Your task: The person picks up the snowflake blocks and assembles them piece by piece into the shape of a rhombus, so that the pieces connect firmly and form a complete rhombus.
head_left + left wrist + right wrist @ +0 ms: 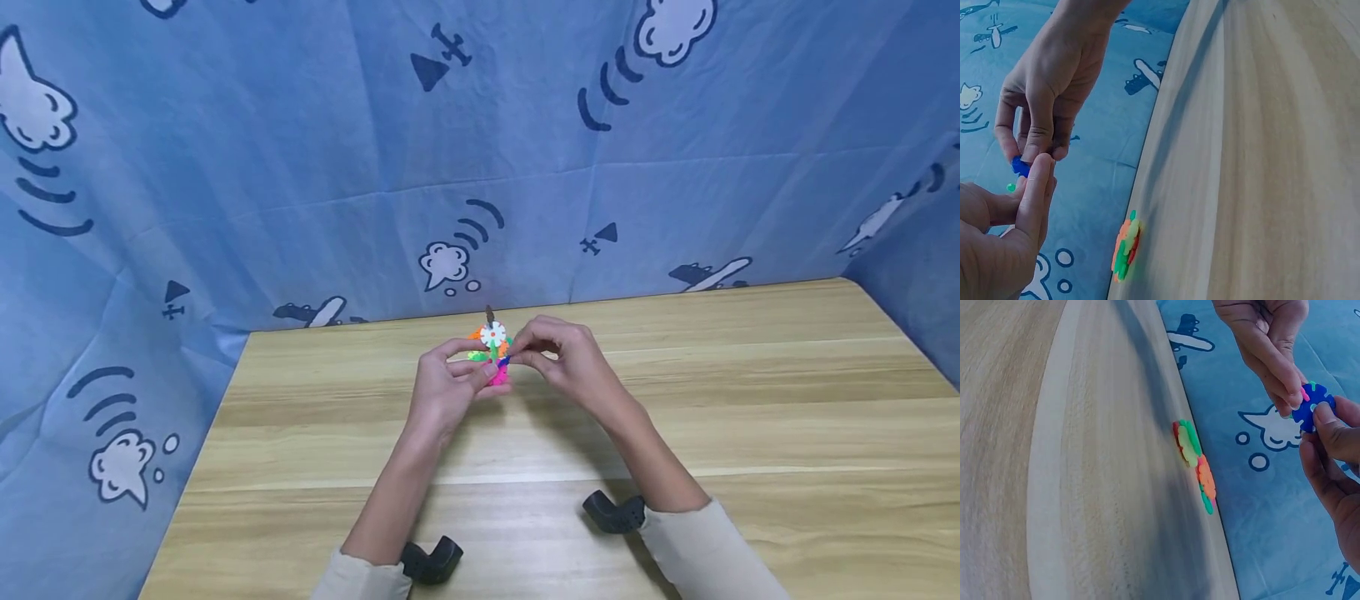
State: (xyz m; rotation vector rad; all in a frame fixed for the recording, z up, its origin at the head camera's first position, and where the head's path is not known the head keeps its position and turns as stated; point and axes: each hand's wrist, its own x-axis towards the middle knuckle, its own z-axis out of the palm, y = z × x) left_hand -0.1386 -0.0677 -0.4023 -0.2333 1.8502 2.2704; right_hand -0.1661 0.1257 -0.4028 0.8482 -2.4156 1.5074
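My right hand (pixel 566 354) pinches a blue notched plastic disc (pixel 1314 407) between thumb and fingers. Just left of it, my left hand (pixel 446 383) holds small notched disc pieces. A pink piece (pixel 500 377) shows by the left thumb, and a thin green piece (pixel 493 350) stands above it. In the right wrist view a pink edge meets the blue disc at the left fingertips; how far they are joined I cannot tell. The blue piece (pixel 1020 167) is partly covered by fingers in the left wrist view. A white disc (pixel 492 334) appears just beyond the hands.
Coloured discs (pixel 1188 447) in green, yellow, orange and red lie together near the table's back edge. A brown piece (pixel 490 314) shows above the white disc. The wooden table (pixel 315 467) meets a blue patterned cloth (pixel 300 192). Black curved mounts (pixel 615 512) sit at both wrists.
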